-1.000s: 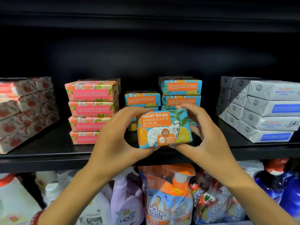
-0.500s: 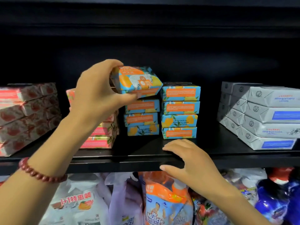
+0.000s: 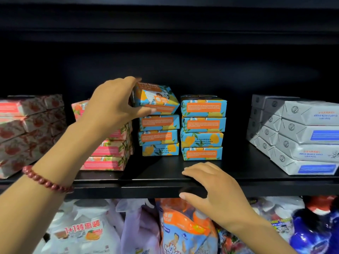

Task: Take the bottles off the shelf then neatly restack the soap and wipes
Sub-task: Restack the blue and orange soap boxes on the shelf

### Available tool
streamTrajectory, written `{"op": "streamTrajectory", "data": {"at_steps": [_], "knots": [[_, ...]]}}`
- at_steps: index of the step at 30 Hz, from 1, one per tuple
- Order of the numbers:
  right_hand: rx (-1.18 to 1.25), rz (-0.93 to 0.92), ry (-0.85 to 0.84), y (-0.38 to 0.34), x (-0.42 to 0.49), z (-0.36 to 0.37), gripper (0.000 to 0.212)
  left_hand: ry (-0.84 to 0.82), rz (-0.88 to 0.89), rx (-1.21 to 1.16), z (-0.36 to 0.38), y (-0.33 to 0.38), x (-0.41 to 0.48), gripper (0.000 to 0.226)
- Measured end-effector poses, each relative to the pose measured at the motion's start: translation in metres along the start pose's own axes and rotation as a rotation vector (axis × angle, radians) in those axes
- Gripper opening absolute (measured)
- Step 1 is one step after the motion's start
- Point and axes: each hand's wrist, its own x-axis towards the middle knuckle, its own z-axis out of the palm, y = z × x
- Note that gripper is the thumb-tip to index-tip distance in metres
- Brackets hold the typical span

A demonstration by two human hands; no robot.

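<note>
A black shelf (image 3: pixel 146 180) ran across the view, with bagged refills (image 3: pixel 183 230) and a blue bottle (image 3: pixel 315 230) crowded on the level below it. At the right of the shelf stood a stack of grey boxes (image 3: pixel 302 140), four high, and at the far left a stack of red-patterned boxes (image 3: pixel 27 132). Just right of those sat the pink boxes (image 3: pixel 110 162), partly hidden by the left arm. In the middle stood two blue soap stacks side by side: the left stack (image 3: pixel 158 136) three high, the right stack (image 3: pixel 202 127) four high. The left hand (image 3: pixel 111 105) reached in over the pink boxes, its fingers (image 3: pixel 128 81) and thumb curled round a blue soap box (image 3: pixel 157 99), which it held tilted right over the left stack; whether the box touched the stack could not be told. The right hand (image 3: pixel 211 189) rested on the near edge of the shelf, in front of the right stack, fingers relaxed and flat on top, thumb at the front lip, holding nothing. A red bead bracelet (image 3: pixel 45 180) circled the left wrist.
</note>
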Motion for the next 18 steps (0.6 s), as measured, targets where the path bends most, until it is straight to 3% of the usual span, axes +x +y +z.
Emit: {"op": "streamTrajectory", "data": {"at_steps": [9,14,18], "knots": [[-0.04,0.018,0.012,-0.003,-0.001,0.001,0.058,-0.1,-0.002,0.168,0.002,0.004,0.006,0.059],[-0.057,0.03,0.02,-0.001,-0.001,0.004,0.053,0.014,0.045,0.214,0.013,0.003,-0.002,0.032],[-0.104,0.014,0.143,-0.001,-0.002,0.009,0.043,0.147,0.21,0.307,0.026,0.005,-0.011,0.021]]}}
